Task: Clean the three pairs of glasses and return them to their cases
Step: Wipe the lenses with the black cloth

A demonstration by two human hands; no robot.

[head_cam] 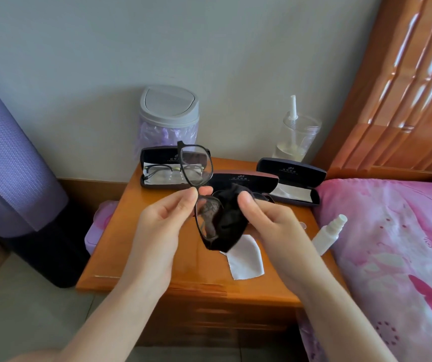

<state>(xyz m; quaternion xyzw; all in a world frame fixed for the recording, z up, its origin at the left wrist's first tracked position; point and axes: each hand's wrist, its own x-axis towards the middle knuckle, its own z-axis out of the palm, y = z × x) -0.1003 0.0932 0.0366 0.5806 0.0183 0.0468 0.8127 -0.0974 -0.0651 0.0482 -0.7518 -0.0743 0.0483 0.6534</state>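
We take the wooden nightstand (136,246) as our landmark. On its back edge three open cases stand: the left case (157,168) holds a thin-framed pair of glasses (167,173); the middle case (246,180) sits behind our hands and we cannot tell its contents; the right case (290,181) shows only a pale liner. A lidded bin (169,113) and a clear cup (297,137) stand behind the cases, against the wall. A white cloth (247,259) lies on the nightstand's front right; a spray bottle (329,233) rests just off its right edge, on the bed.

Above the nightstand's middle we hold the black-framed glasses (196,165), turned so one lens is above the other. The left hand (165,218) pinches the frame at the bridge, thumb and forefinger closed on it. The right hand (264,215) is closed on a black cloth (228,220), pressed around the lower lens.

Judgement: wiping step, this pair, lower lens. Next move likely calls for shifting the cloth to the upper lens while keeping the bridge pinch steady, then folding the arms and setting the pair in an empty case.
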